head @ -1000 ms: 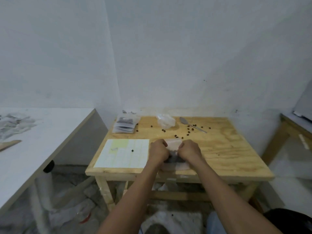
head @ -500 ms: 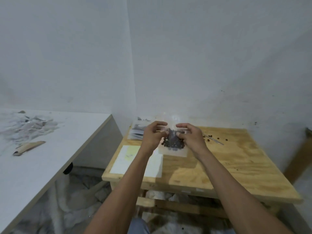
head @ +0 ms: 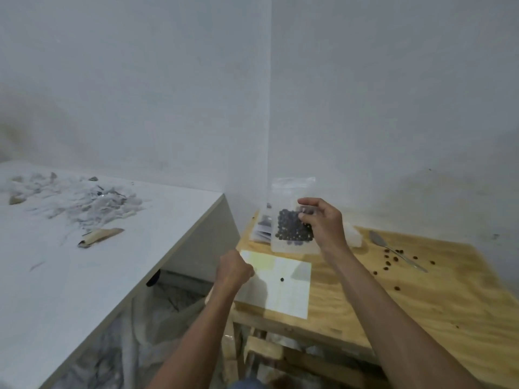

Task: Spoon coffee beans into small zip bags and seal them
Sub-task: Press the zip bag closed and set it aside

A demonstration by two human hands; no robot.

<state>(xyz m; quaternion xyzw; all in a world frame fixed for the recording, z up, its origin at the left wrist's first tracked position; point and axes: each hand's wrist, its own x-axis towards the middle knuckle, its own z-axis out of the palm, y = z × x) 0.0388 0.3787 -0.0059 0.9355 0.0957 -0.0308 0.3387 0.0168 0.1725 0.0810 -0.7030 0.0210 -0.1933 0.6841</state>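
Whereas both hands pinched it half a second ago, the zip bag (head: 292, 220) is now held by the right hand (head: 323, 223) alone — the left hand (head: 234, 272) has dropped below, curled, holding nothing visible — sealing is judged finished.

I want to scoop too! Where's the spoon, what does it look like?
Look at the wooden table, on its far right side. The spoon lies flat there among loose coffee beans: thin, grey and shiny, unlike the small dark beans.

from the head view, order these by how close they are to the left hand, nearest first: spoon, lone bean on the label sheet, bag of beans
1. Lone bean, just right of the left hand, on the label sheet.
2. Bag of beans, up and right, in the right hand.
3. Spoon, far right on the table.
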